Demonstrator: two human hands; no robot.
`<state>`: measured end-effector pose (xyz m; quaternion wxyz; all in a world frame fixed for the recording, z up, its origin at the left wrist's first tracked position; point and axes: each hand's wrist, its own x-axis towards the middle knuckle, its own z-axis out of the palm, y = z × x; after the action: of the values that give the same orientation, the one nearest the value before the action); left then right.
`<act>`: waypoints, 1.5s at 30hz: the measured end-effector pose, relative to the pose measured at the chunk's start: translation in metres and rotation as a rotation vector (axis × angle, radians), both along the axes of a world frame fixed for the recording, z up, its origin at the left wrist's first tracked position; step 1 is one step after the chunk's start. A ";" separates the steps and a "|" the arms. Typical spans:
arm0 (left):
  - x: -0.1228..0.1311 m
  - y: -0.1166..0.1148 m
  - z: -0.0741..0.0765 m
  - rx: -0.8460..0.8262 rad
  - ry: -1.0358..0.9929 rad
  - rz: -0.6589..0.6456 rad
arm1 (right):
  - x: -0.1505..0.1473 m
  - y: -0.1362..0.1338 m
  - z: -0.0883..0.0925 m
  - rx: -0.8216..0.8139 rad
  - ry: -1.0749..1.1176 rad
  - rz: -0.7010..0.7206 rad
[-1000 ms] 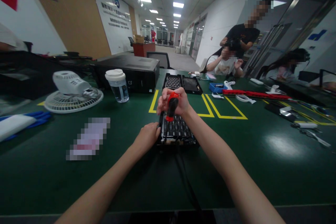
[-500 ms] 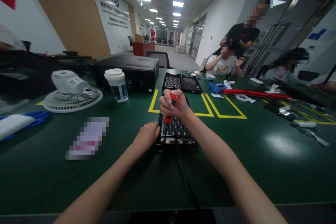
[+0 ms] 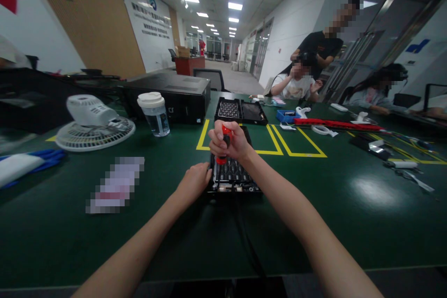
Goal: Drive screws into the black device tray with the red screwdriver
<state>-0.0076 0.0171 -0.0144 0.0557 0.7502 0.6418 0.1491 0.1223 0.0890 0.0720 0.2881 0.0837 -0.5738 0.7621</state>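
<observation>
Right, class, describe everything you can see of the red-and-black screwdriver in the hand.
The red-and-black plastic-looking screwdriver stands nearly upright, its top tipped slightly right. Only a red cap, some black grip and a red collar show; the shaft cannot be made out. The right hand is closed round it, above the black studded device.

Dark green table (image 3: 349, 223), marked out with yellow tape boxes (image 3: 300, 142). Dead centre on it, a black keyboard-looking unit (image 3: 233, 174). Off to the left: white desk fan (image 3: 95, 123) lying flat, lidded clear cup (image 3: 153, 114), black PC case (image 3: 174, 95) just behind. Further back, open bit case (image 3: 240, 111), blue tray (image 3: 287, 115), long red bar (image 3: 335, 124) to the right.
</observation>
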 end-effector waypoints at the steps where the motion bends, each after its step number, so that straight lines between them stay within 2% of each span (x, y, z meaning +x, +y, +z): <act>1: 0.000 0.000 0.000 -0.004 -0.001 0.002 | 0.000 -0.001 0.000 -0.002 -0.010 -0.019; 6: 0.001 0.000 0.000 -0.031 -0.002 0.014 | 0.001 -0.003 0.000 -0.019 -0.075 -0.123; 13: 0.000 0.002 -0.002 -0.015 -0.003 0.002 | 0.000 -0.010 0.002 0.012 0.006 -0.131; 21: 0.001 0.000 0.001 -0.034 -0.012 0.014 | -0.001 -0.016 0.004 -0.013 -0.056 -0.277; 30: 0.000 0.000 0.000 -0.018 0.000 0.006 | -0.004 -0.019 0.004 0.014 0.031 -0.329; 36: -0.001 0.000 -0.002 -0.001 -0.006 -0.008 | -0.004 -0.022 0.003 -0.004 0.025 -0.437; 45: 0.001 0.000 -0.001 -0.019 0.003 0.010 | -0.005 -0.029 0.001 0.024 0.086 -0.519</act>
<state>-0.0070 0.0170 -0.0151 0.0611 0.7467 0.6470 0.1418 0.1174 0.0598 0.0730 0.4970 -0.0305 -0.5724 0.6515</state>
